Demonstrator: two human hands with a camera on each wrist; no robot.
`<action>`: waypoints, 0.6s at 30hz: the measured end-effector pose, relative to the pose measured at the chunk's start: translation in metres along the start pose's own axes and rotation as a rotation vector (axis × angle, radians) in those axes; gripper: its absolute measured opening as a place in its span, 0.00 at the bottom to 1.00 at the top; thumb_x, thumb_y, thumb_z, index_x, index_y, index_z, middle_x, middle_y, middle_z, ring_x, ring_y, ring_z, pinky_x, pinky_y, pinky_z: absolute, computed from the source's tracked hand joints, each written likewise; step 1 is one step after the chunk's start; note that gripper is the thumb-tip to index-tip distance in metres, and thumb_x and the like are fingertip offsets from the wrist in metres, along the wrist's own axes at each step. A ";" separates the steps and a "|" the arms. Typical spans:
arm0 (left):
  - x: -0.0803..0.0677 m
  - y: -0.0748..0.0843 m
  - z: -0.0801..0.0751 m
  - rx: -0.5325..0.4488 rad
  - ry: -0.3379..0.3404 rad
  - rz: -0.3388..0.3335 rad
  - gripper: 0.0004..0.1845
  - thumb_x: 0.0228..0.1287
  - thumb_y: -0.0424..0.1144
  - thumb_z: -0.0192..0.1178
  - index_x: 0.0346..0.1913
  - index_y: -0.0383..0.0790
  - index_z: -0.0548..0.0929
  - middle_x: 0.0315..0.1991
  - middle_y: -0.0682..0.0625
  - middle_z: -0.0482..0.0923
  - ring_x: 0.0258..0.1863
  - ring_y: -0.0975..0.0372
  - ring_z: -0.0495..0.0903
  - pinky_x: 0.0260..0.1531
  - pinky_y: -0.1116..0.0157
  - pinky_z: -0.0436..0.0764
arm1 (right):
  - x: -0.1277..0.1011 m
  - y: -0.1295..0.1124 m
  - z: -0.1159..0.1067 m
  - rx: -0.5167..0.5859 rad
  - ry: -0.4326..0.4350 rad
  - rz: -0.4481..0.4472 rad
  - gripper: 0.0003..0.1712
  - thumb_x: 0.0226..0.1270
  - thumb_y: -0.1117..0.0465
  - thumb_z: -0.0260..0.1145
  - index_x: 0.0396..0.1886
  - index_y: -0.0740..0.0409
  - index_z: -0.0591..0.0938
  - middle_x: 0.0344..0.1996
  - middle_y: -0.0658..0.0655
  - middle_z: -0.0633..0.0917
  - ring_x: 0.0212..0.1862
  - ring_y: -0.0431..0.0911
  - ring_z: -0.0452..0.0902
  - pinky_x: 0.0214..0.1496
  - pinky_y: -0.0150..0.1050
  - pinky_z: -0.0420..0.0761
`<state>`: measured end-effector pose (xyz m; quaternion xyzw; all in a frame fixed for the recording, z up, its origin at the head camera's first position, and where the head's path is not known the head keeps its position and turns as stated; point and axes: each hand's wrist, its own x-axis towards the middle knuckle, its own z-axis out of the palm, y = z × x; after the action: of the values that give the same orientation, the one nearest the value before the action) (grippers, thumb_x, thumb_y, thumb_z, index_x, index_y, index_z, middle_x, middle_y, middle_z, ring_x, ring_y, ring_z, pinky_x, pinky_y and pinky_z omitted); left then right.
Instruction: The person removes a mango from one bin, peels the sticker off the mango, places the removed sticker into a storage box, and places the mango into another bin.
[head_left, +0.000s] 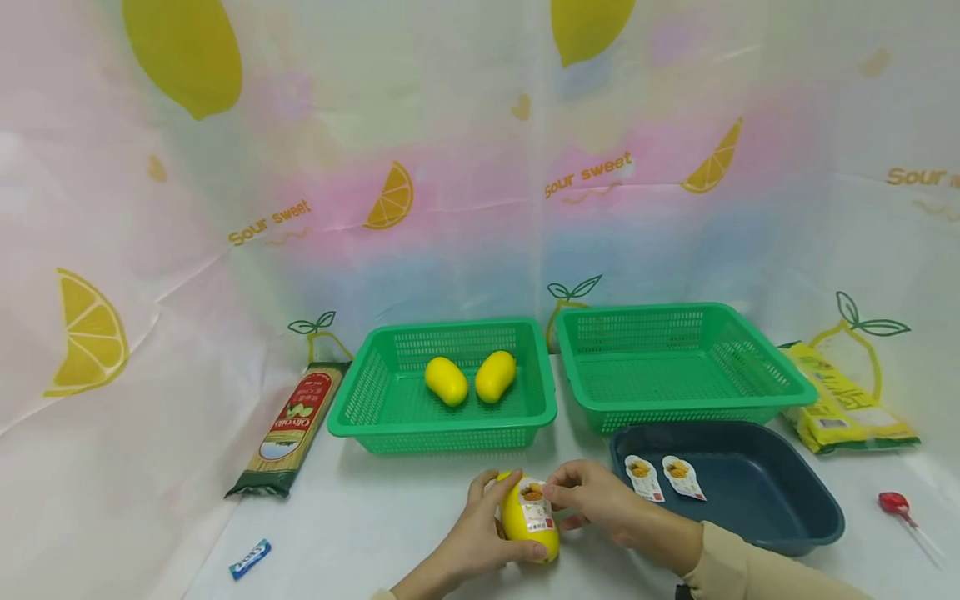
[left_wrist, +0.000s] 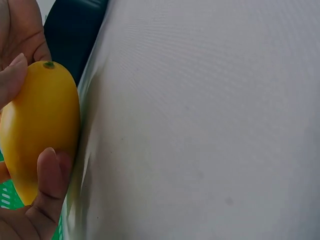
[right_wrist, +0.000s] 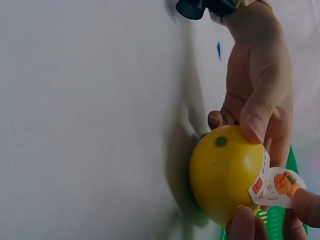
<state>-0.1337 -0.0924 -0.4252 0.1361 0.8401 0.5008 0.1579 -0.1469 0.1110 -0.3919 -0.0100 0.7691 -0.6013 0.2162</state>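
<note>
In the head view my left hand (head_left: 477, 533) grips a yellow mango (head_left: 513, 518) from its left side, fingers at the far end and thumb along the near end. A white label (head_left: 536, 510) with a fruit picture lies over the mango's upper face. My right hand (head_left: 600, 502) pinches that label's edge between thumb and finger. The right wrist view shows one end of the label (right_wrist: 260, 181) against the mango skin and the pictured end standing away, under the right thumb (right_wrist: 306, 207). Other right fingertips (right_wrist: 243, 222) touch the mango's side.
Two mangoes (head_left: 495, 377) lie in the left green basket (head_left: 442, 433); another green basket (head_left: 637, 379) stands right. Two labels (head_left: 681, 477) stick to the dark blue tub (head_left: 757, 475). Around them lie a noodle pack (head_left: 296, 425), yellow packet (head_left: 847, 408), red lollipop (head_left: 894, 502) and small blue wrapper (head_left: 250, 559).
</note>
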 end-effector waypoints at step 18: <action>0.001 0.009 0.000 0.068 0.022 -0.008 0.52 0.41 0.48 0.80 0.72 0.42 0.67 0.73 0.34 0.52 0.67 0.40 0.64 0.61 0.38 0.70 | -0.006 -0.008 -0.010 0.050 -0.123 0.011 0.10 0.69 0.64 0.64 0.40 0.69 0.80 0.36 0.53 0.79 0.43 0.45 0.75 0.49 0.46 0.85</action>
<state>-0.1337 -0.0879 -0.4176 0.1324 0.8589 0.4726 0.1462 -0.1473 0.1199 -0.3812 -0.0373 0.7393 -0.6173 0.2666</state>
